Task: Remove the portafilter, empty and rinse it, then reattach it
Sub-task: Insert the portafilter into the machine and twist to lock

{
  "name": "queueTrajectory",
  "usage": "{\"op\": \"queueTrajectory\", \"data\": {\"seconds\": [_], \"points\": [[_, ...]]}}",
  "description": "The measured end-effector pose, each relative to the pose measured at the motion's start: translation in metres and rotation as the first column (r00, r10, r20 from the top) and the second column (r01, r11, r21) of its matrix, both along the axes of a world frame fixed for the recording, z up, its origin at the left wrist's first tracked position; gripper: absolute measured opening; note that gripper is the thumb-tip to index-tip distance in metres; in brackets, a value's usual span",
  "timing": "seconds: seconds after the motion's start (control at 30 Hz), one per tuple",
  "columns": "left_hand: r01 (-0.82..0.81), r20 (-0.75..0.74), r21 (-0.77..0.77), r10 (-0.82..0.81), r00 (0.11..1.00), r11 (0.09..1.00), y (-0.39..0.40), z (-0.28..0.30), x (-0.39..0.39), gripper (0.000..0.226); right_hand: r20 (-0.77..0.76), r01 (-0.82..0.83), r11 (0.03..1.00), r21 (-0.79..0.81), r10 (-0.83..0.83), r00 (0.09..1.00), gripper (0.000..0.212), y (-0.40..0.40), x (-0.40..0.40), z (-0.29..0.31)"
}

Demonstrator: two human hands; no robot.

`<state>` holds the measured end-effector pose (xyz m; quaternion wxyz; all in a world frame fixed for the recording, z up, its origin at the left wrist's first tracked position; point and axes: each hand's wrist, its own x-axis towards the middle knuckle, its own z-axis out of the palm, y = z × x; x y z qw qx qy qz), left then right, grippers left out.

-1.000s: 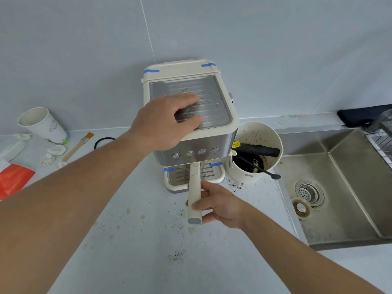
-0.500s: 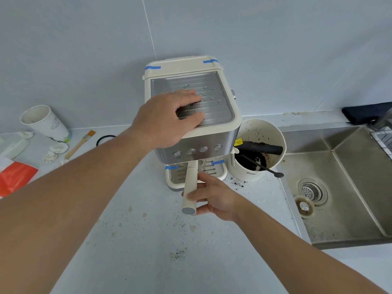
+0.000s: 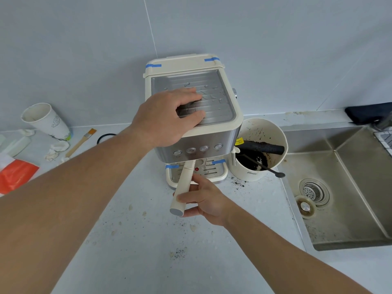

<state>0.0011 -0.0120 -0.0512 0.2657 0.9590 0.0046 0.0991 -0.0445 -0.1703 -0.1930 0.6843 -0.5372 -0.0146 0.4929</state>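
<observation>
A cream and steel espresso machine (image 3: 212, 143) stands on the white counter against the wall. My left hand (image 3: 167, 117) rests on its ribbed top plate, fingers bent over the grooves. The portafilter's cream handle (image 3: 182, 185) sticks out from under the machine's front, angled toward the lower left. My right hand (image 3: 203, 200) grips that handle near its free end, thumb across the top and fingers beneath. The portafilter's basket end is hidden under the machine.
A cream knock box (image 3: 259, 149) with dark grounds, a black bar and a thin spoon stands right of the machine. A steel sink (image 3: 339, 187) with a drain lies at right. At left stand a paper cup (image 3: 45, 120), a brush (image 3: 81, 142) and an orange packet (image 3: 16, 176). Coffee grounds speckle the counter.
The portafilter handle has swung leftward from pointing straight out, with my right hand turning it. My left hand has stayed on top of the machine.
</observation>
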Motion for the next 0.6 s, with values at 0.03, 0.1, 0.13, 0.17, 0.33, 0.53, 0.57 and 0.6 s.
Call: {"op": "queueTrajectory", "data": {"seconds": [0.03, 0.1, 0.13, 0.17, 0.33, 0.53, 0.57, 0.6], "points": [[0.000, -0.001, 0.001, 0.000, 1.000, 1.000, 0.000, 0.000, 0.000, 0.053, -0.001, 0.011, 1.000, 0.001, -0.011, 1.000, 0.058, 0.002, -0.001, 0.000], [-0.001, 0.000, 0.000, 0.001, 1.000, 1.000, 0.000, -0.001, 0.001, 0.053, -0.003, 0.038, 0.999, 0.015, -0.038, 0.999, 0.056, 0.006, -0.002, 0.000], [-0.001, 0.003, 0.001, 0.001, 1.000, 1.000, 0.000, -0.001, 0.001, 0.052, -0.008, 0.055, 0.998, 0.027, -0.055, 0.998, 0.055, 0.009, -0.003, -0.001], [-0.002, 0.006, 0.002, 0.002, 1.000, 1.000, 0.000, -0.001, 0.001, 0.052, -0.014, 0.072, 0.997, 0.040, -0.072, 0.997, 0.053, 0.012, -0.004, -0.001], [-0.005, 0.014, -0.005, 0.005, 1.000, 1.000, 0.000, -0.001, 0.001, 0.053, -0.026, 0.166, 0.983, 0.083, -0.165, 0.986, 0.047, 0.030, -0.011, -0.004], [-0.004, 0.009, -0.013, 0.004, 1.000, 1.000, 0.000, 0.000, 0.001, 0.051, -0.013, 0.242, 0.963, 0.120, -0.242, 0.970, 0.043, 0.048, -0.016, -0.004], [-0.005, 0.008, -0.013, 0.005, 1.000, 1.000, 0.000, 0.000, 0.001, 0.051, -0.015, 0.248, 0.961, 0.126, -0.248, 0.969, 0.043, 0.050, -0.017, -0.004], [-0.007, 0.008, -0.013, 0.007, 1.000, 1.000, 0.000, 0.000, 0.001, 0.050, -0.019, 0.252, 0.959, 0.132, -0.252, 0.968, 0.043, 0.052, -0.017, -0.004]]}}
